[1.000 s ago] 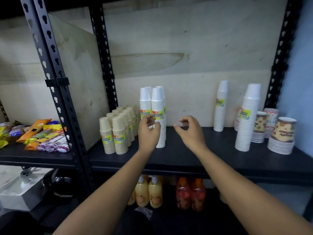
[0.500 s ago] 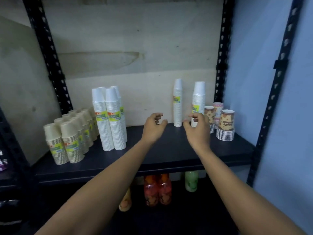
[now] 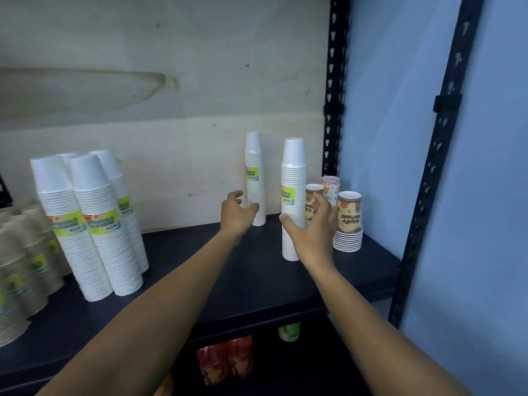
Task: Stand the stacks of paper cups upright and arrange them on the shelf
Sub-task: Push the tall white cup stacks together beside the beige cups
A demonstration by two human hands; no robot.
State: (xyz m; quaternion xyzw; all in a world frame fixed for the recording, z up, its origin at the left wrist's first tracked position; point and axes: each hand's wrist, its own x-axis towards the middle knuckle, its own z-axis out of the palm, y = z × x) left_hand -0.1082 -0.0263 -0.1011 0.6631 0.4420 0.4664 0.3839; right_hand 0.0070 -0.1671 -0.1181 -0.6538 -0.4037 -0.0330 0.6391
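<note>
Two tall white cup stacks stand upright at the right of the dark shelf (image 3: 257, 281): a slim one (image 3: 254, 167) against the back wall and a wider one (image 3: 293, 178) further forward. My left hand (image 3: 235, 214) is open, its fingers curled right beside the foot of the slim stack. My right hand (image 3: 310, 230) is open too, with fingers spread around the lower part of the wider stack, thumb at its left side. Whether either hand touches its stack is unclear. A group of tall white stacks (image 3: 94, 224) stands at the left.
Short brown cup stacks (image 3: 25, 261) stand at the far left. Patterned cup stacks (image 3: 348, 218) sit behind my right hand by the black upright post (image 3: 333, 110). A blue wall (image 3: 385, 138) closes the right side. Bottles (image 3: 225, 361) stand on the shelf below.
The view has swung right and closer. Both hands moved forward and right, from mid-shelf to the two white stacks, and the fingers spread wider.
</note>
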